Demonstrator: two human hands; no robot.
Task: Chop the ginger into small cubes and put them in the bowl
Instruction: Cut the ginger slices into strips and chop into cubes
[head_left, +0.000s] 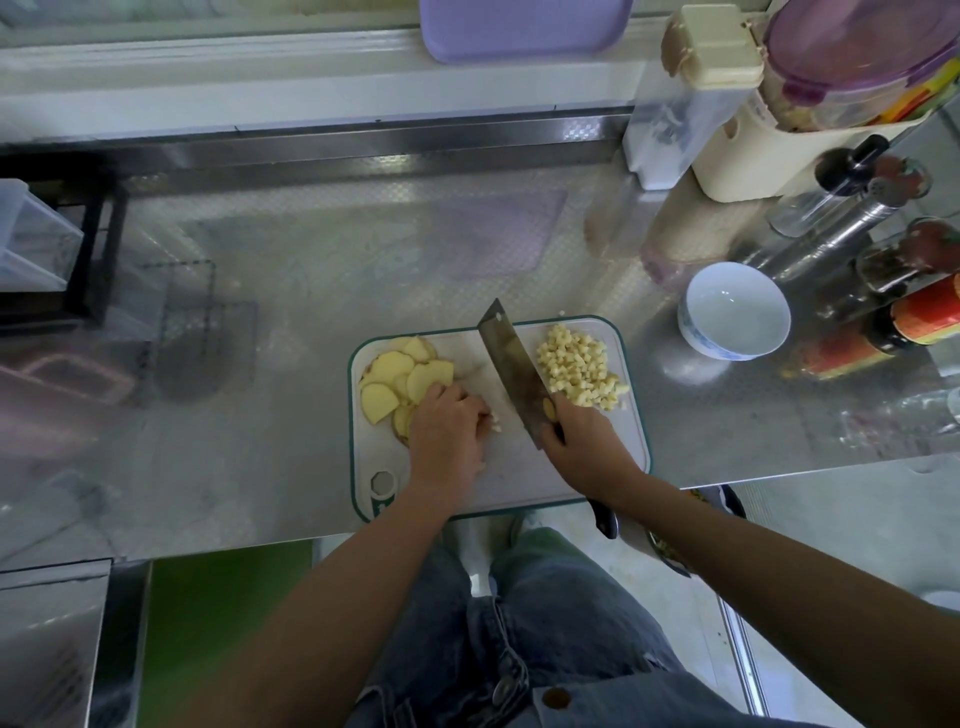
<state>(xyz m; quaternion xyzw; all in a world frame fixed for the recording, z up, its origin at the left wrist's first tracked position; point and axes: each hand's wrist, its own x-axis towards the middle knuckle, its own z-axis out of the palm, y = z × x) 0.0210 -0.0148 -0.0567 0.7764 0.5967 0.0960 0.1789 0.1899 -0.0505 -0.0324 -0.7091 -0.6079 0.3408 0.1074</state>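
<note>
Head view: the right hand is clamped on the handle of the cleaver. The blade's long axis runs away from the body, just right of the left hand, whose curled fingers hold down a ginger bit. Ginger slices lie left of that hand, cubes right of the blade, and the bowl further right.

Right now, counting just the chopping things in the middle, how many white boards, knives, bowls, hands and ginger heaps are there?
White board: 1
Knife: 1
Bowl: 1
Hands: 2 (left hand, right hand)
Ginger heaps: 2 (slices, cubes)
Total: 7
</note>
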